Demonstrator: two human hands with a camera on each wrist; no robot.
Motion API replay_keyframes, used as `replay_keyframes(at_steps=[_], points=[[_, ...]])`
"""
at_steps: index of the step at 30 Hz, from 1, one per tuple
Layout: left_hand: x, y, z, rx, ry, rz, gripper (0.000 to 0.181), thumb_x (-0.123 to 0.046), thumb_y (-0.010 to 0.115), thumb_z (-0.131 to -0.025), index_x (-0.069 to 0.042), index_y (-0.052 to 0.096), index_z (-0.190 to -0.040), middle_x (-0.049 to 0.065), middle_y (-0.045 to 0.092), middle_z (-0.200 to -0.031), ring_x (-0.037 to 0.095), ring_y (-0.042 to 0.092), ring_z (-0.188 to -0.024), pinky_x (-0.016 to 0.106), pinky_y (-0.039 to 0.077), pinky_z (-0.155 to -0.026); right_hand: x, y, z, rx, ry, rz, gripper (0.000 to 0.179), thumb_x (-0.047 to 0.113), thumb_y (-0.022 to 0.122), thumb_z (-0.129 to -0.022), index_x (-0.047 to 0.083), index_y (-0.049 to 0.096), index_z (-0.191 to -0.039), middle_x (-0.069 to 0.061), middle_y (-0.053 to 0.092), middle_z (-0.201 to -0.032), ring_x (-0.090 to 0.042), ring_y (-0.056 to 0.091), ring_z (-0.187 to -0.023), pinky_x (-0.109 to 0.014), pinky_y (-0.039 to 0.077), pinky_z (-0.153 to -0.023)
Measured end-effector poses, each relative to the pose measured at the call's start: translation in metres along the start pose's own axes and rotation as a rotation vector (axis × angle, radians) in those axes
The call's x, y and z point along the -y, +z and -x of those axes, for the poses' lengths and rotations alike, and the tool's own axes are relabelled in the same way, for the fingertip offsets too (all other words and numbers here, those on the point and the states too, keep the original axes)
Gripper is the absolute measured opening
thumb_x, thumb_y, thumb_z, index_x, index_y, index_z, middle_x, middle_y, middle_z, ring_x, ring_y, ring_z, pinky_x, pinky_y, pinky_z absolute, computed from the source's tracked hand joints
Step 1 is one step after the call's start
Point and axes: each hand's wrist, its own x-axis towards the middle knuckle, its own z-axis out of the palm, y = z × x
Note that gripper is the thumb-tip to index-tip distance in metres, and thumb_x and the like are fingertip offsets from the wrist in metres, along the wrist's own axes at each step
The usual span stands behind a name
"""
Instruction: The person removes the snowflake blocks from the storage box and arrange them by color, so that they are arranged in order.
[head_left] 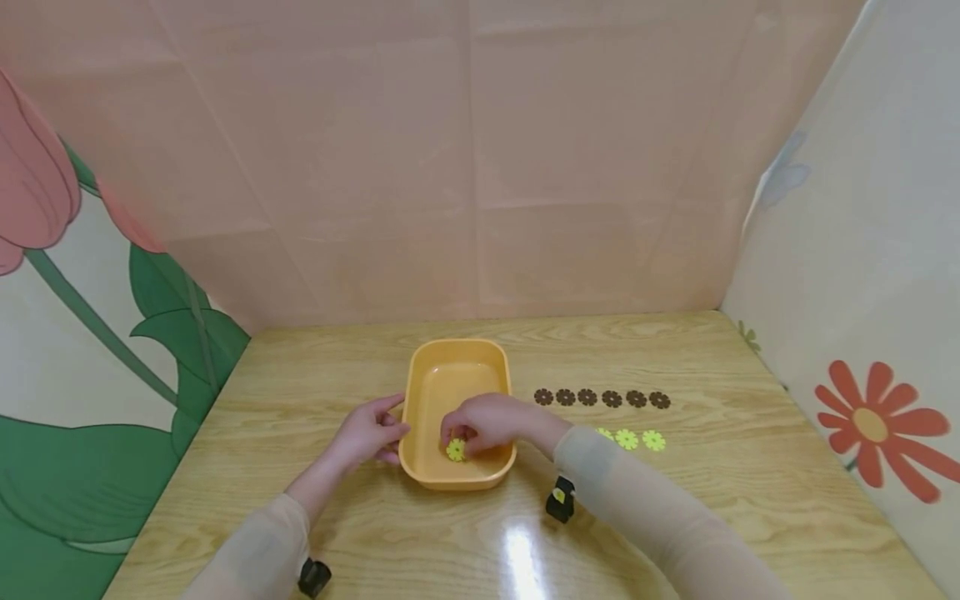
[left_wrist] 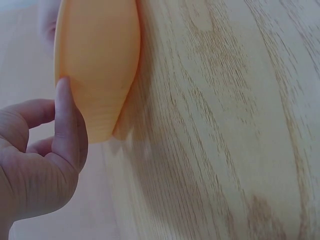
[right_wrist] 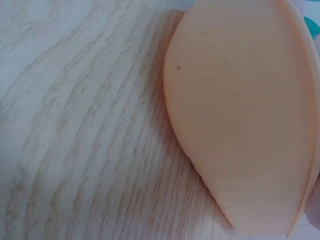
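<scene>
An orange tub [head_left: 457,486] stands on the table. My left hand [head_left: 372,431] holds its left side, fingertips at the rim and outer wall; in the left wrist view, the hand [left_wrist: 45,150] shows bent fingers against the tub [left_wrist: 102,55]. My right hand [head_left: 487,419] reaches inside over the right rim, its curled fingertips pinching a yellow flower-shaped piece [head_left: 456,451] low in the tub. The right wrist view shows mostly the outer wall of the tub [right_wrist: 240,120]; the right hand's fingers are hidden there.
Right of the tub, several brown flower-shaped pieces [head_left: 611,399] lie in a row. Nearer me is a row of yellow flower-shaped pieces [head_left: 627,439], partly hidden by my right sleeve [head_left: 645,500]. The wooden table [head_left: 337,367] meets a pink back wall [head_left: 465,167].
</scene>
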Motion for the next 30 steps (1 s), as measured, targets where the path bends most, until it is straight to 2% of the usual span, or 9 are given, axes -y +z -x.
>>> replay_keyframes(at_steps=[4, 8, 12, 16, 19, 24, 30], points=[[0.0, 0.0, -0.001, 0.003, 0.0, 0.001, 0.06, 0.004, 0.066, -0.09, 0.003, 0.044, -0.146, 0.013, 0.059, -0.086, 0.019, 0.063, -0.061, 0.037, 0.063, -0.054, -0.003, -0.005, 0.005, -0.111, -0.034, -0.109, 0.023, 0.015, 0.075, -0.088, 0.023, 0.069, -0.11, 0.014, 0.058, -0.085, -0.004, 0.053, -0.077, -0.018, 0.049, -0.071], [0.0, 0.0, -0.002, 0.006, -0.005, 0.007, 0.06, 0.004, 0.066, -0.09, 0.001, 0.045, -0.146, 0.013, 0.059, -0.085, 0.019, 0.063, -0.062, 0.037, 0.063, -0.055, -0.001, -0.013, 0.022, -0.229, -0.059, -0.211, 0.024, 0.015, 0.076, -0.088, 0.017, 0.07, -0.112, 0.012, 0.059, -0.087, -0.005, 0.053, -0.078, -0.02, 0.051, -0.07], [-0.001, 0.0, -0.001, 0.004, 0.003, 0.013, 0.06, 0.005, 0.066, -0.09, 0.003, 0.045, -0.146, 0.013, 0.058, -0.085, 0.019, 0.062, -0.061, 0.037, 0.063, -0.054, -0.004, -0.016, 0.049, -0.33, -0.056, -0.276, 0.026, 0.016, 0.078, -0.087, 0.015, 0.071, -0.112, 0.01, 0.06, -0.087, -0.006, 0.053, -0.076, -0.022, 0.052, -0.066], [0.0, 0.0, -0.001, 0.009, 0.008, 0.013, 0.059, 0.004, 0.066, -0.09, 0.003, 0.044, -0.146, 0.013, 0.058, -0.085, 0.019, 0.062, -0.06, 0.038, 0.063, -0.054, -0.016, -0.011, 0.087, -0.441, -0.021, -0.367, 0.028, 0.011, 0.078, -0.086, 0.011, 0.07, -0.113, 0.007, 0.062, -0.087, -0.007, 0.055, -0.075, -0.024, 0.054, -0.063], [0.0, 0.0, -0.001, 0.017, 0.016, 0.008, 0.059, 0.004, 0.065, -0.09, 0.004, 0.044, -0.146, 0.014, 0.059, -0.085, 0.019, 0.062, -0.06, 0.039, 0.063, -0.054, -0.03, -0.005, 0.123, -0.53, 0.049, -0.41, 0.03, 0.005, 0.078, -0.084, 0.008, 0.069, -0.113, 0.004, 0.063, -0.086, -0.009, 0.056, -0.073, -0.024, 0.054, -0.061], [-0.001, 0.0, -0.001, 0.006, 0.003, 0.008, 0.059, 0.004, 0.066, -0.09, 0.002, 0.045, -0.146, 0.014, 0.06, -0.086, 0.019, 0.063, -0.059, 0.039, 0.063, -0.055, -0.053, 0.006, 0.184, -0.648, 0.192, -0.371, 0.034, -0.002, 0.078, -0.081, 0.002, 0.068, -0.113, 0.0, 0.064, -0.087, -0.012, 0.056, -0.071, -0.024, 0.053, -0.058], [-0.001, -0.001, 0.0, 0.001, 0.001, -0.004, 0.059, 0.004, 0.065, -0.09, 0.003, 0.044, -0.146, 0.014, 0.06, -0.086, 0.018, 0.063, -0.058, 0.04, 0.063, -0.055, -0.074, 0.019, 0.248, -0.694, 0.377, -0.333, 0.031, 0.007, 0.077, -0.085, 0.003, 0.067, -0.114, 0.003, 0.063, -0.088, -0.009, 0.056, -0.075, -0.022, 0.054, -0.062]])
